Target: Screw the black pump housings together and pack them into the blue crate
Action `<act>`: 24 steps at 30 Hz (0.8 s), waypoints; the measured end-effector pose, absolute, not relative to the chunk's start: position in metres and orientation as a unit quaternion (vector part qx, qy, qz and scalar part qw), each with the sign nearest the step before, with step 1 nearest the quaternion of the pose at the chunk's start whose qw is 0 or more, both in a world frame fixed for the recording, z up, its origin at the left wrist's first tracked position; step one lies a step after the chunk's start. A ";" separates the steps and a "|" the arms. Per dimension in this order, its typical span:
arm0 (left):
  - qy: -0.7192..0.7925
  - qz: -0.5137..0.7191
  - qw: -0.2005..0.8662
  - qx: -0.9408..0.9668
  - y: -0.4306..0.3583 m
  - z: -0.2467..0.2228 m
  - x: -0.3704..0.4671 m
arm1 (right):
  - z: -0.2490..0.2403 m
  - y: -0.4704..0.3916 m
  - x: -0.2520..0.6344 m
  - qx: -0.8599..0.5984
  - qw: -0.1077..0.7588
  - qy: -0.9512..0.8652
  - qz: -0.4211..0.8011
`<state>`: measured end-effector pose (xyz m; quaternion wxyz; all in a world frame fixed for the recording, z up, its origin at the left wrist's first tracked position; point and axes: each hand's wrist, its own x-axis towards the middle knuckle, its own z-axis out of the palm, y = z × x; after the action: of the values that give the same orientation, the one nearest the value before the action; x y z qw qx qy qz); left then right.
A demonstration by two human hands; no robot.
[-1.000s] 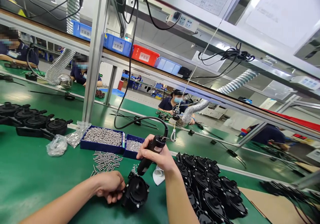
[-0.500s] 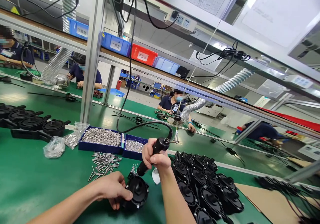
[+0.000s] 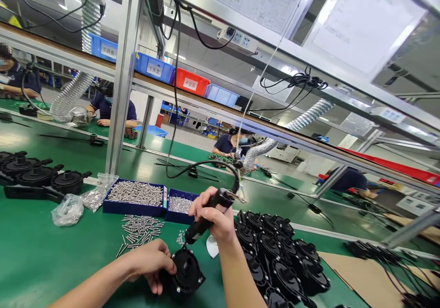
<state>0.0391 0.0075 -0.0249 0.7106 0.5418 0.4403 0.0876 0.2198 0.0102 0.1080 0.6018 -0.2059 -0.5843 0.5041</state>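
Observation:
A black round pump housing (image 3: 187,271) with small metal screws around its rim rests on the green bench, gripped at its left side by my left hand (image 3: 151,264). My right hand (image 3: 216,214) is wrapped around a black electric screwdriver (image 3: 202,225), tilted so its lower end points at the housing's upper edge. Whether the bit touches a screw there is too small to tell. Just behind the housing lie a few small nuts (image 3: 180,238). Loose long screws (image 3: 139,230) are spread to the left of them.
Behind the loose screws stand a blue bin of screws (image 3: 134,211) and a blue bin of nuts (image 3: 173,216). Several black housings (image 3: 271,248) crowd the right side; more (image 3: 68,181) sit far left beside plastic bags (image 3: 68,211). Co-workers sit across the bench.
The screwdriver has tilted further over, and its tip has shifted slightly left and down. The housing has turned a little in my left hand. The whole view has shifted slightly.

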 end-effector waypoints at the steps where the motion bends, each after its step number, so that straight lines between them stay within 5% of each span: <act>1: 0.439 0.090 0.713 0.540 0.007 -0.025 0.039 | 0.110 0.007 0.217 -0.189 0.615 -0.577 0.503; 24: 0.404 0.122 0.722 0.548 0.007 -0.023 0.035 | 0.097 0.001 0.192 -0.191 0.513 -0.617 0.564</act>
<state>0.0347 0.0075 -0.0231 0.7222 0.5479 0.4042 0.1222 0.1921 0.0008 0.0970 0.5132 -0.1915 -0.6175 0.5645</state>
